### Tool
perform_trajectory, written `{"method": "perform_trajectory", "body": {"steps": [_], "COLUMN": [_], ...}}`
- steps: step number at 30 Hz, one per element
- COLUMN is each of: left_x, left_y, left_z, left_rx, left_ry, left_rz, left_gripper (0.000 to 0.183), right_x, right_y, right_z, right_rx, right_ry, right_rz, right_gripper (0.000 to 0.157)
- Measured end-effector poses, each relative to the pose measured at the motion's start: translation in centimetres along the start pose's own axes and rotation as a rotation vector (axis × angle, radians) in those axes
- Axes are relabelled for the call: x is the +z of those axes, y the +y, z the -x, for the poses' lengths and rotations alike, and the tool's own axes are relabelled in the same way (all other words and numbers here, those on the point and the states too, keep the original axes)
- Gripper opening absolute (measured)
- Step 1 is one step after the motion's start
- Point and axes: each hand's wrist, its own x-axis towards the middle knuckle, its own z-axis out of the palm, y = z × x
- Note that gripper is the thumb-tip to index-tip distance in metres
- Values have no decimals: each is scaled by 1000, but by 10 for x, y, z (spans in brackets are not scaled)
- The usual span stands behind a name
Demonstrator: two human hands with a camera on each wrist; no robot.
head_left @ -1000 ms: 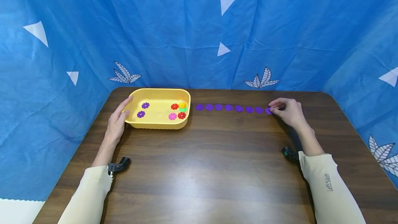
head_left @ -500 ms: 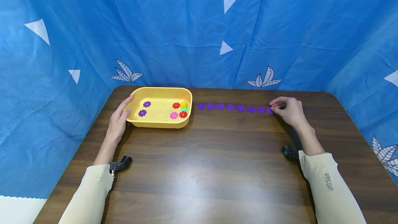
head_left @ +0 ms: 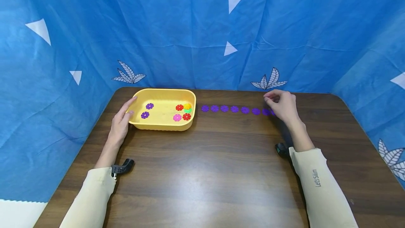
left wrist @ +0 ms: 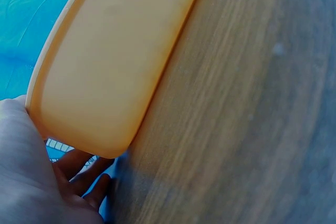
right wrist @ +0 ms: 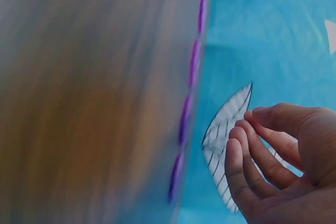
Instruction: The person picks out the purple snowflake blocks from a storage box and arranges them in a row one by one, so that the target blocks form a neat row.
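My left hand (head_left: pixel 118 125) holds the left end of a shallow yellow plastic tray (head_left: pixel 159 127), thumb at the rim and fingers around the outside, as the tray wall (left wrist: pixel 113 61) in the left wrist view shows. Purple snowflake discs (head_left: pixel 245 110) lie flat in a row running right from the tray. Above the row's right end is my right hand (head_left: pixel 283 105), partly hiding the last disc. In the right wrist view, that hand's bent fingers (right wrist: pixel 242 174) and thumb come close together, and nothing shows between them.
Inside the tray are two purple discs (head_left: pixel 145 115) at left. Red (head_left: pixel 186 116), pink (head_left: pixel 177 118), yellow (head_left: pixel 187 106) and green ones lie at right. A blue cloth (head_left: pixel 209 27) hangs behind the brown wooden table (head_left: pixel 196 171).
My right hand has let go of the last purple disc in the row, lifted off it and shifted left. The left hand keeps its hold on the tray.
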Motion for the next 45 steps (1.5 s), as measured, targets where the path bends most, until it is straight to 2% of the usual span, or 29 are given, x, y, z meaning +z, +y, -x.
{"method": "perform_trajectory", "body": {"steps": [6, 15, 22, 25, 29, 32, 40, 45], "left_x": [3, 4, 12, 15, 14, 13, 12, 14], "left_y": [3, 5, 6, 14, 38, 49, 59, 60], "left_z": [0, 1, 1, 3, 8, 11, 14, 14], "left_rx": [-26, -27, -7, -12, -20, -14, -33, -25], "left_ry": [-10, 1, 6, -2, -8, -13, -4, 5], "left_rz": [2, 14, 28, 40, 54, 57, 39, 34], "left_gripper": [52, 52, 52, 52, 52, 52, 52, 52], "right_x": [20, 58, 80, 88, 98, 107, 136, 153], "right_y": [-23, -65, -97, -107, -124, -139, -180, -200], "right_z": [-10, -28, -35, -36, -39, -41, -41, -38], "right_rx": [-17, -83, -98, -103, -124, -135, -154, -168], "right_ry": [-12, -51, -79, -86, -93, -103, -150, -218], "right_rz": [-46, -142, -218, -240, -270, -289, -337, -339], "right_gripper": [14, 14, 12, 12, 12, 11, 11, 14]}}
